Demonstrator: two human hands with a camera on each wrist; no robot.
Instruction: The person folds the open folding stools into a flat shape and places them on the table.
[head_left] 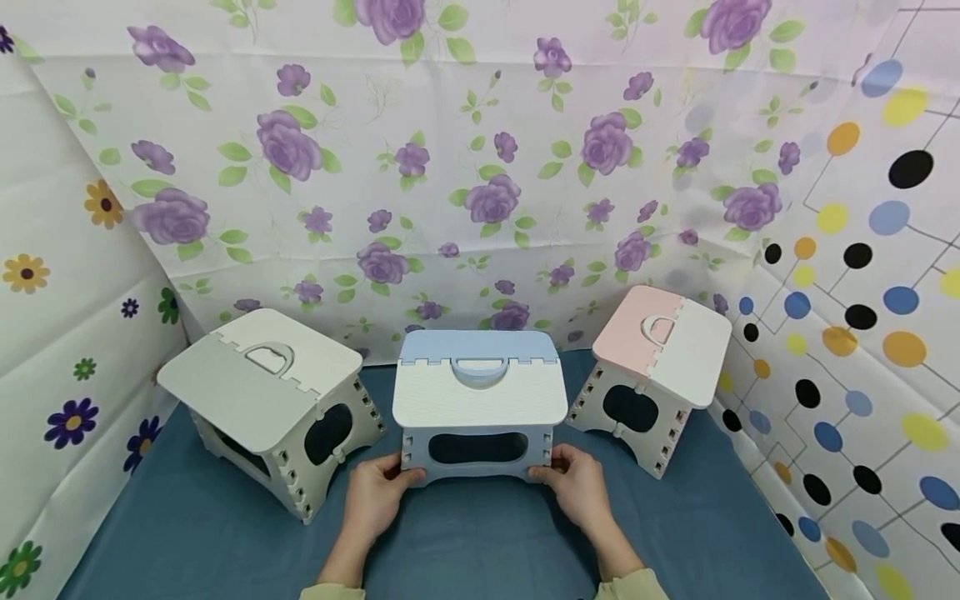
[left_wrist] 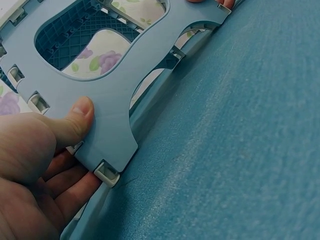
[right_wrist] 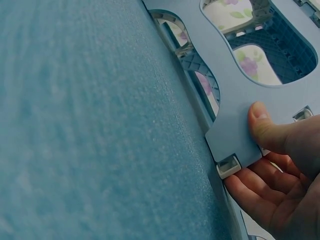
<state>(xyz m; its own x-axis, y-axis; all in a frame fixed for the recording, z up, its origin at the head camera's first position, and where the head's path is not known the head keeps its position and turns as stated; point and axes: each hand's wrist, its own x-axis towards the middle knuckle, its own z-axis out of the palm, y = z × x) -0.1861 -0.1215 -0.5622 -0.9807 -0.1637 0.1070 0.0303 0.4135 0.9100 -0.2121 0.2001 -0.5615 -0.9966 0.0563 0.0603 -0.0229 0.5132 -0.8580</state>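
A blue and white folding step stool (head_left: 480,400) stands unfolded in the middle of the table, its blue front panel (left_wrist: 107,112) toward me. My left hand (head_left: 378,492) grips the lower left corner of that panel, thumb on the front face and fingers behind the side edge. At the lower right corner my right hand (head_left: 577,483) holds it the same way, its thumb (right_wrist: 262,125) flat on the panel. The stool's feet are at the blue cloth. A blue carry handle (head_left: 480,372) lies on the white part of its top.
To the left stands a grey and white folding stool (head_left: 262,375), set at an angle. A smaller pink and white stool (head_left: 660,350) is at the right. Blue cloth (head_left: 480,542) covers the table; a flowered curtain (head_left: 450,167) hangs behind, with a dotted sheet (head_left: 862,333) at right.
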